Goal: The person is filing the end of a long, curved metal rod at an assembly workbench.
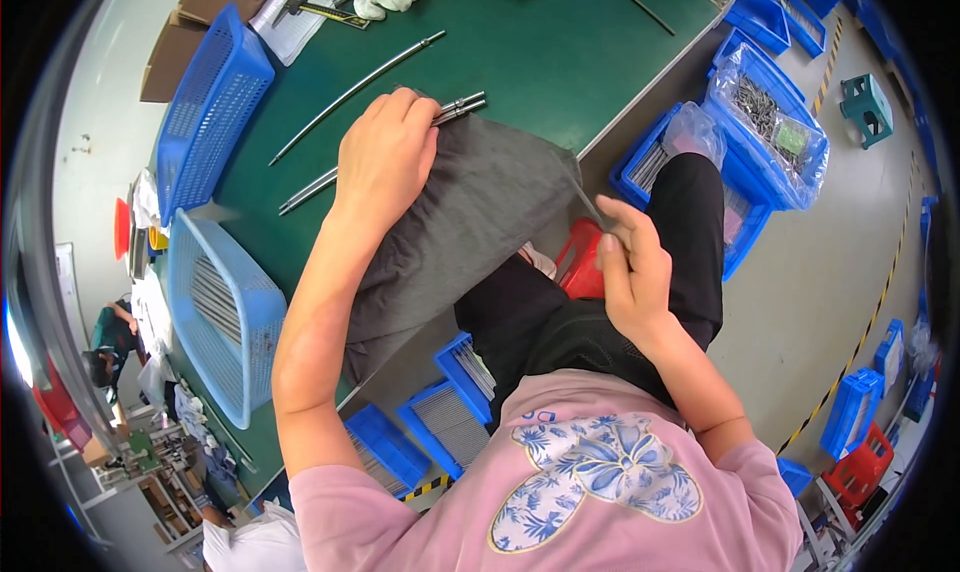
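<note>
L hand (385,157) presses fingers flat on grey cloth (470,222) over metal rods (455,107); R hand (630,267) pinches thin rod (588,210) at cloth edge.

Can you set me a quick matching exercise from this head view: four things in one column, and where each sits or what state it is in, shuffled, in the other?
Things:
1. left hand
2. right hand
3. grey cloth
4. blue basket

Places or states:
A. draped over the near edge of the green table
B. pinching a thin metal rod off the table's edge
C. holds metal rods, left of the person
D. pressed on the cloth by the ends of two metal rods

Pairs: 1-D, 2-B, 3-A, 4-C
</note>
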Demonstrator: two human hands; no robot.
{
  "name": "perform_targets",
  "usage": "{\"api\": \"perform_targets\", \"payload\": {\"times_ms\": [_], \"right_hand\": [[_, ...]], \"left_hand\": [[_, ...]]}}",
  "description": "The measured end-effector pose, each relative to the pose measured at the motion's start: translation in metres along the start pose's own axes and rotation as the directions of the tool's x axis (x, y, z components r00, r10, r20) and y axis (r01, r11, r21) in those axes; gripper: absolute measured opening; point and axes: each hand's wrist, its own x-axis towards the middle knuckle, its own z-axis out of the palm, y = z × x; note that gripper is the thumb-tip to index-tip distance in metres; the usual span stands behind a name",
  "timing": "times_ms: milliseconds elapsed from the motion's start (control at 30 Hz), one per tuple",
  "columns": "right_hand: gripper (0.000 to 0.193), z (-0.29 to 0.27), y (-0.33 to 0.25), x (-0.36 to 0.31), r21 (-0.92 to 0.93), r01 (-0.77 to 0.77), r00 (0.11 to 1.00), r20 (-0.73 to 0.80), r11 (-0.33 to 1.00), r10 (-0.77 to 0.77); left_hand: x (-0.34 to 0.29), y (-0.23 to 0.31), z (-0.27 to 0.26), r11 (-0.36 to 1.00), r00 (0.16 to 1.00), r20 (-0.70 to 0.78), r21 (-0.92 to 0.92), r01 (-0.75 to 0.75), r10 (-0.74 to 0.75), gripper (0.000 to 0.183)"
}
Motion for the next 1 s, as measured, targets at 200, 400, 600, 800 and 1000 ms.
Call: {"api": "perform_targets", "payload": {"times_ms": [200, 400, 600, 800, 1000], "right_hand": [[0.034, 0.012, 0.002, 0.013, -0.104, 0.077, 0.996, -0.029, 0.992, -0.080], [0.037, 0.009, 0.002, 0.018, -0.232, 0.204, 0.975, -0.043, 0.951, -0.219], [0.036, 0.006, 0.008, 0.022, -0.452, 0.296, 0.943, -0.004, 0.841, -0.334], [0.028, -0.010, -0.015, 0.020, -0.053, 0.033, 0.986, -0.163, 0.998, -0.042], [0.047, -0.009, -0.012, 0.019, -0.246, 0.295, 0.944, -0.072, 0.923, -0.321]], "left_hand": [[-0.001, -0.002, 0.002, 0.999, 0.996, 0.092, 0.036, 0.003, -0.007, 0.012], [0.001, -0.004, -0.010, 0.991, 0.994, 0.099, -0.115, 0.066, -0.055, 0.012], [0.003, 0.023, -0.053, 0.968, 0.976, -0.214, -0.235, -0.089, 0.038, 0.019], [-0.022, 0.078, -0.021, 0.985, 0.995, -0.040, -0.144, -0.095, 0.090, 0.026], [-0.017, 0.090, -0.005, 0.991, 0.999, 0.035, -0.135, -0.013, 0.017, 0.021]]}}
